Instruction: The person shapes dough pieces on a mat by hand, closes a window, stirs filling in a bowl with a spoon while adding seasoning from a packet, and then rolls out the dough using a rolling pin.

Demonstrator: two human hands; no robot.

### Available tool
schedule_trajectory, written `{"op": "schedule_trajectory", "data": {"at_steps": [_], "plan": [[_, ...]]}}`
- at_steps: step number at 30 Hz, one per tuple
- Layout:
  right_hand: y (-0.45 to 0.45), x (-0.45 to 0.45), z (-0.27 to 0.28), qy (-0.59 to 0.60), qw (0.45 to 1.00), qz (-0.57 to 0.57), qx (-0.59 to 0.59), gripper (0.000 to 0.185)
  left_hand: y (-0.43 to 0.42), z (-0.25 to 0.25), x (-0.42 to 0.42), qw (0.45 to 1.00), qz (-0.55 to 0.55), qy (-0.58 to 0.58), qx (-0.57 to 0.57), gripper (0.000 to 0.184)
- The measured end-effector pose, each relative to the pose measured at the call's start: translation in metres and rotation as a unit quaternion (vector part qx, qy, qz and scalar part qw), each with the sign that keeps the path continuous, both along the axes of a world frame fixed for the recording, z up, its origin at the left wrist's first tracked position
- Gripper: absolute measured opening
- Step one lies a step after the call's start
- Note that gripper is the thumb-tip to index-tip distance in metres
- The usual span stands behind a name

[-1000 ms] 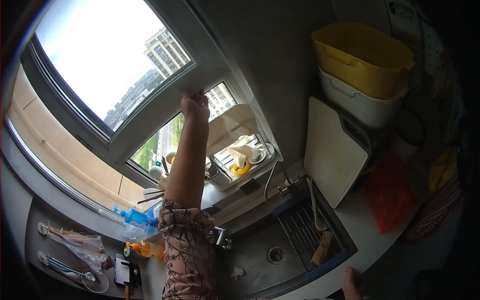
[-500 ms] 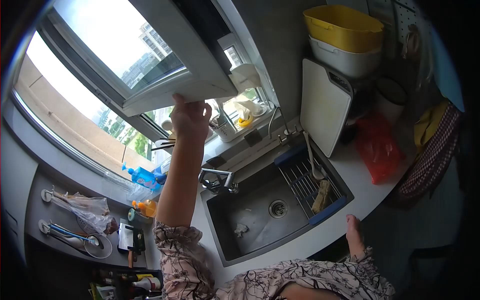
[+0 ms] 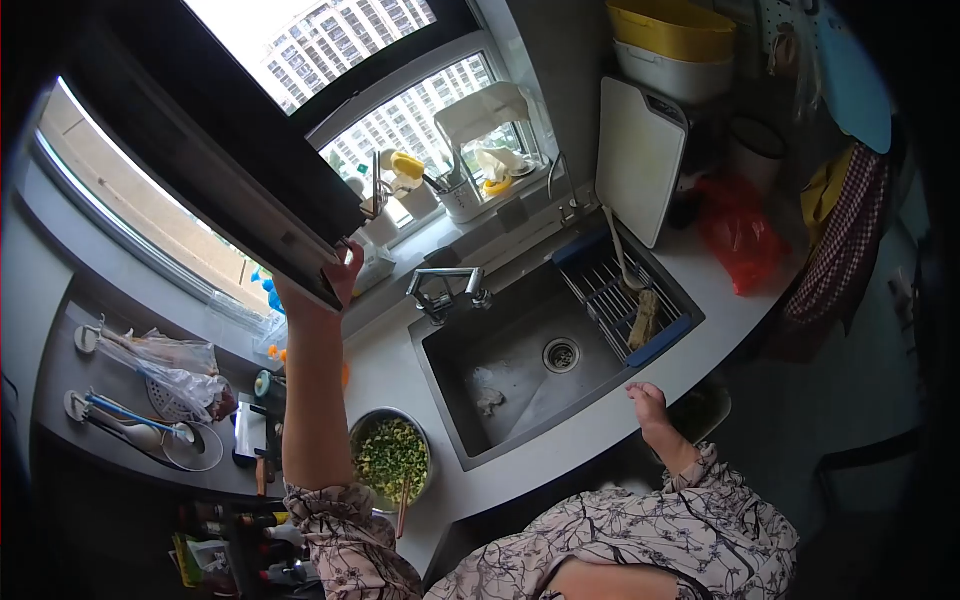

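My left hand (image 3: pixel 340 278) is closed on the lower corner of a tilted window sash (image 3: pixel 270 235), with part of the fingers hidden behind its edge. The sash stands swung inward over the sill. Below my forearm, a metal bowl (image 3: pixel 428 462) holds chopped green and yellow food, and a pair of chopsticks (image 3: pixel 404 508) leans in it. My right hand (image 3: pixel 650 404) is beside the counter's front edge, in front of the sink (image 3: pixel 515 360). Its fingers are loosely bent and it holds nothing.
A chrome faucet (image 3: pixel 440 290) rises behind the sink. The drying rack (image 3: pixel 595 275) holds a long-handled brush and a brown scrubber (image 3: pixel 645 318). A white cutting board (image 3: pixel 640 160), stacked tubs (image 3: pixel 680 70) and a red bag (image 3: pixel 740 235) stand right. Utensil holders (image 3: pixel 460 200) line the sill.
The sash has swung further inward, showing its edge, with my left hand still on it. My right hand has moved left along the counter's front. The bowl has come into view.
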State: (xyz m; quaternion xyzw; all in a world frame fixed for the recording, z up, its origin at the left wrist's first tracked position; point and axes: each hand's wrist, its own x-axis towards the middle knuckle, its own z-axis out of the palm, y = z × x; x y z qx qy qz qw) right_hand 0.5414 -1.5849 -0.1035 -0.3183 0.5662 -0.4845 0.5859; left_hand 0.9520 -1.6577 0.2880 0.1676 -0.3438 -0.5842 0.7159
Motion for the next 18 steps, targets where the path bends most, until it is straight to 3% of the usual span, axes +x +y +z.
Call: {"op": "schedule_trajectory", "data": {"at_steps": [1, 5, 8, 12, 16, 17, 18], "plan": [[0.005, 0.007, -0.003, 0.005, 1.000, 0.016, 0.001, 0.014, 0.012, -0.002, 0.005, 0.997, 0.056, 0.033, 0.034, 0.031], [0.010, 0.024, 0.002, -0.013, 0.997, 0.079, 0.009, 0.016, 0.034, -0.009, 0.064, 0.998, 0.022, 0.024, 0.059, 0.011], [-0.001, 0.033, 0.012, 0.019, 0.993, 0.106, 0.047, 0.016, 0.061, -0.008, 0.077, 0.998, 0.052, -0.033, 0.011, 0.009], [-0.017, 0.036, 0.010, -0.011, 0.990, 0.141, 0.022, 0.015, 0.091, 0.003, 0.087, 0.996, 0.092, 0.005, 0.015, 0.009], [-0.025, 0.030, 0.009, -0.020, 0.985, 0.166, 0.032, 0.015, 0.106, 0.005, 0.099, 0.984, 0.169, 0.054, -0.004, 0.033], [-0.025, 0.028, 0.011, -0.020, 0.984, 0.172, 0.034, 0.015, 0.107, 0.010, 0.096, 0.973, 0.208, 0.095, 0.002, 0.048], [-0.025, 0.026, 0.013, -0.018, 0.984, 0.173, 0.037, 0.015, 0.108, 0.008, 0.104, 0.976, 0.190, 0.103, -0.034, 0.052]]}}
